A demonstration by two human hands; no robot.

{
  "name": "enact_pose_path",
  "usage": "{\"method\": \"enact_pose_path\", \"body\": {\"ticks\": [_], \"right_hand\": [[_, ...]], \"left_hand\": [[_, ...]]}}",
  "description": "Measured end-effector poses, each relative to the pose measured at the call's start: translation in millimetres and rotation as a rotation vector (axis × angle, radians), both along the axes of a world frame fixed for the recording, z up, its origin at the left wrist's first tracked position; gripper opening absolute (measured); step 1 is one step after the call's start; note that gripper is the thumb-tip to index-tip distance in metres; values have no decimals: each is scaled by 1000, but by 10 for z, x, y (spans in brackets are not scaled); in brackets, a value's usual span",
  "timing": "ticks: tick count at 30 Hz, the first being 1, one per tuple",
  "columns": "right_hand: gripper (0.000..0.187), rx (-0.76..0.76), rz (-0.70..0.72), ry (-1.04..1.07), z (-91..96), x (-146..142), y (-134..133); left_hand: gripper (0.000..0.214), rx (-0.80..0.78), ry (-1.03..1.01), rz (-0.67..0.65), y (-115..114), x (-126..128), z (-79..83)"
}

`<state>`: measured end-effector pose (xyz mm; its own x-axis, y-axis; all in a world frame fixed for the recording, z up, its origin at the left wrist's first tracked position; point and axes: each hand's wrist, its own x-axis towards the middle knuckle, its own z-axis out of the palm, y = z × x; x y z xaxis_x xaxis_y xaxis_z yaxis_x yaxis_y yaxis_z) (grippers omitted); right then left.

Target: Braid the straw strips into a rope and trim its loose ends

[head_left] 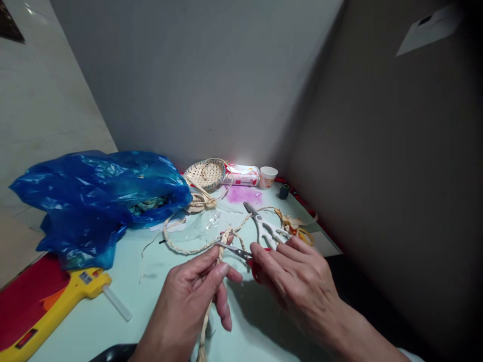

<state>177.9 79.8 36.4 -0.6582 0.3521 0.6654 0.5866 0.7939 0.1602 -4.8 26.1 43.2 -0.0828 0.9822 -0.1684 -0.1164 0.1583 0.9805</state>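
My left hand [199, 289] pinches a pale braided straw cord [204, 327], whose end hangs down below the fingers. The cord's other part loops across the table behind the hand. My right hand [298, 276] is closed around the red handles of small scissors [238, 252]. Their blades are apart and lie at the braid just above my left fingertips; whether they touch it I cannot tell. Behind the right hand lie larger white-handled scissors [267, 227], partly covered by my fingers.
A blue plastic bag [101, 196] fills the back left, beside a woven basket [206, 173]. Farther back are a pink-white packet [243, 175], a paper cup [268, 177] and a dark thread spool [284, 191]. A yellow glue gun [56, 314] lies at front left. Grey walls enclose the table.
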Motion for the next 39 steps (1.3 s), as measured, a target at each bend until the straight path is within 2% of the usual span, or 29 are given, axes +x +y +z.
{"method": "enact_pose_path", "body": {"ticks": [4, 7, 9, 11, 15, 19, 22, 23, 28, 35, 39], "right_hand": [[17, -111, 13, 66, 8, -2, -16], [14, -372, 21, 253, 77, 10, -18], [11, -574, -13, 404, 121, 22, -1], [14, -712, -49, 491, 126, 24, 26], [26, -949, -14, 537, 5, -35, 68], [18, -1266, 47, 722, -121, -134, 85], [22, -1459, 68, 852, -125, -151, 117], [24, -1453, 72, 894, -110, -140, 132], [33, -1236, 80, 1066, 28, -30, 196], [33, -1050, 124, 1084, 132, 54, 203], [29, -1021, 168, 1103, 139, 56, 202]], "left_hand": [[22, 26, 1, -20, -1, -12, 11], [31, 30, -70, -44, 9, -20, -7], [36, 26, -125, -48, 17, -25, -18], [35, 25, -160, -54, 15, -30, -8], [36, -4, -129, -41, -35, -40, 79], [38, -53, -44, -41, -94, -43, 162], [35, -36, -50, -60, -108, -39, 196], [34, -24, -62, -67, -108, -35, 205], [32, -31, -89, -106, -114, -15, 225], [36, -61, -54, -67, -133, -27, 194], [37, -74, -41, -58, -131, -25, 211]]}}
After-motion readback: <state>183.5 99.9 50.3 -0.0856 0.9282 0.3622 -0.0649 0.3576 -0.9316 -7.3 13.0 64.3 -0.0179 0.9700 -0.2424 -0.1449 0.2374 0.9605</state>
